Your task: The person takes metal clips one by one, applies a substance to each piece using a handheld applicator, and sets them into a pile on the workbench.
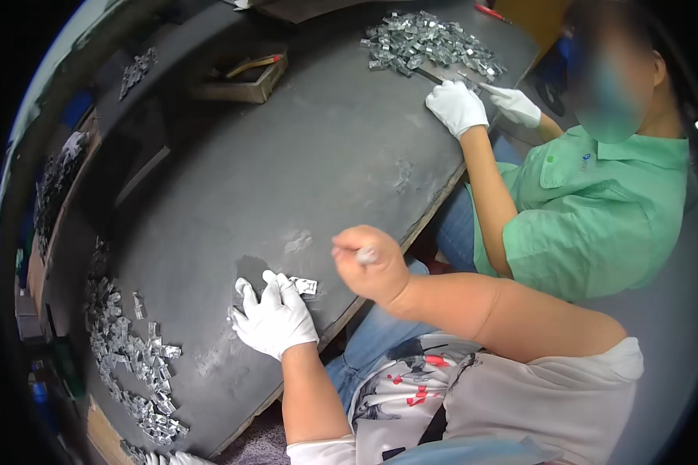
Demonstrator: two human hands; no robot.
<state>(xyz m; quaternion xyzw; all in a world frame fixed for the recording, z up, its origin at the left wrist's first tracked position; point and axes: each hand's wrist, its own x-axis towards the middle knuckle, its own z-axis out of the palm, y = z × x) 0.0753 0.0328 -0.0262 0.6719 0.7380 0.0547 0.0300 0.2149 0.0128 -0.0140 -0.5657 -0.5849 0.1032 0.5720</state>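
Observation:
My left hand [275, 316], in a white glove, is palm down on the dark table, its fingers bent over the surface. A small silvery metal piece [305, 286] sticks out beside its fingers, which seem to hold it down; the fingertips partly hide it. Bare and raised above the table's near edge, my right hand [371, 265] is closed in a fist. A small pale, rounded end [367, 256] shows in that fist; the rest of the object is hidden.
A co-worker in green [582, 209] works at the right with gloved hands and slim tools near a heap of metal pieces [430, 43]. More metal pieces [132, 356] lie at the left. A box [264, 85] holds a red-tipped tool. White-gloved fingers [182, 459] show at the bottom edge.

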